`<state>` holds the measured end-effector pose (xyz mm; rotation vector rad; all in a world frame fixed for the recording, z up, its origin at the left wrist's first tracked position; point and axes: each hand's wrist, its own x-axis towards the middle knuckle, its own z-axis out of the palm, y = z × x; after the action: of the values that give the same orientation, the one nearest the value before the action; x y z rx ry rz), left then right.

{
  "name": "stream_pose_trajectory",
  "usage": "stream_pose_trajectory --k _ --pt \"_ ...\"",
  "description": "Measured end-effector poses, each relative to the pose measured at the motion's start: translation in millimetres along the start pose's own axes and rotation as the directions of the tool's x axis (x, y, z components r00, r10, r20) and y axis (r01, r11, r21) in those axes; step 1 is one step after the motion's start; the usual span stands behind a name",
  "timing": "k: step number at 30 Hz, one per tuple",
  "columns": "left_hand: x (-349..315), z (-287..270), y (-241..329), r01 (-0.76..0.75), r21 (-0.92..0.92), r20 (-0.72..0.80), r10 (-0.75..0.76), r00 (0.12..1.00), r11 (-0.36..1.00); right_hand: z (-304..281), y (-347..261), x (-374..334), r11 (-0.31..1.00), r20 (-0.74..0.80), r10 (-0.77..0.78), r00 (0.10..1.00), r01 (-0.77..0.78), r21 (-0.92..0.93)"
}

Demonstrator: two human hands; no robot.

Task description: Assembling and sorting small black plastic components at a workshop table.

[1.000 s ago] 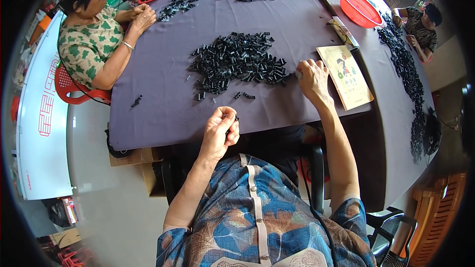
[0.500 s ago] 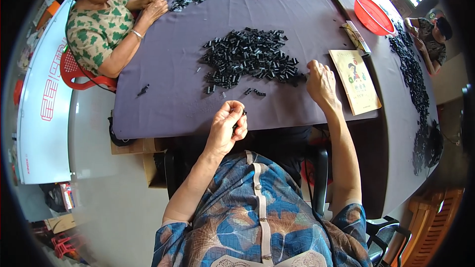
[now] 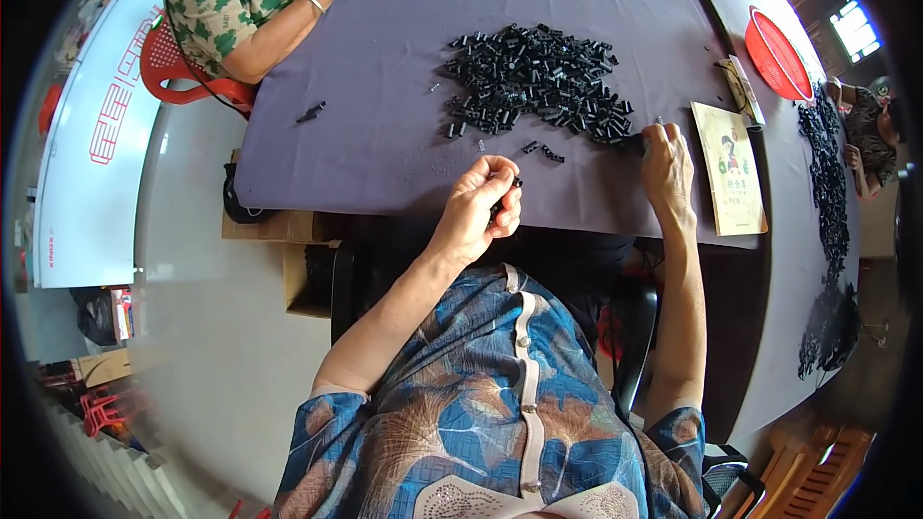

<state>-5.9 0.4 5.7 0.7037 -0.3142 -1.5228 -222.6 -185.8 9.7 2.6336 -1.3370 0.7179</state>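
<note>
A heap of small black tube-shaped plastic pieces (image 3: 538, 77) lies on the purple-grey tablecloth in front of me. My left hand (image 3: 481, 204) is closed at the table's near edge, with small black plastic pieces showing between thumb and fingers. Just beyond it lies a tiny clear coil-like piece (image 3: 482, 145). At the heap's right end, my right hand (image 3: 666, 173) rests low with its fingers curled together. A small greyish bit shows by its fingertips, too small to name. A few loose black pieces (image 3: 545, 151) lie between the heap and my hands.
A yellowish booklet (image 3: 728, 168) and a long narrow box (image 3: 740, 91) lie right of my right hand. Farther right are a red basket (image 3: 777, 56) and a long band of black pieces (image 3: 825, 192). One person (image 3: 245, 10) sits at left, another (image 3: 873, 130) at far right.
The whole view has shifted, so the table sits higher and farther right. My right hand has drawn slightly nearer from the heap's edge. My left hand stays closed on black pieces.
</note>
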Motion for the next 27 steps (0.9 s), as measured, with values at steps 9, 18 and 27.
stream_pose_trajectory --k 9,18,27 --pt "-2.5 2.5 1.5 0.006 -0.021 -0.022 -0.006 1.000 1.000 4.0 1.7 -2.9 1.000 -0.055 0.011 0.998 -0.010 0.016" --pt "-1.5 1.0 1.4 -0.035 -0.075 -0.077 0.029 0.997 0.997 -34.2 -49.9 -6.2 0.966 -0.112 0.043 0.993 -0.012 0.260" --pt "0.0 1.3 1.0 -0.016 -0.085 -0.067 0.011 0.998 0.996 -13.4 -101.9 -19.6 0.911 0.139 -0.111 0.984 0.044 0.410"
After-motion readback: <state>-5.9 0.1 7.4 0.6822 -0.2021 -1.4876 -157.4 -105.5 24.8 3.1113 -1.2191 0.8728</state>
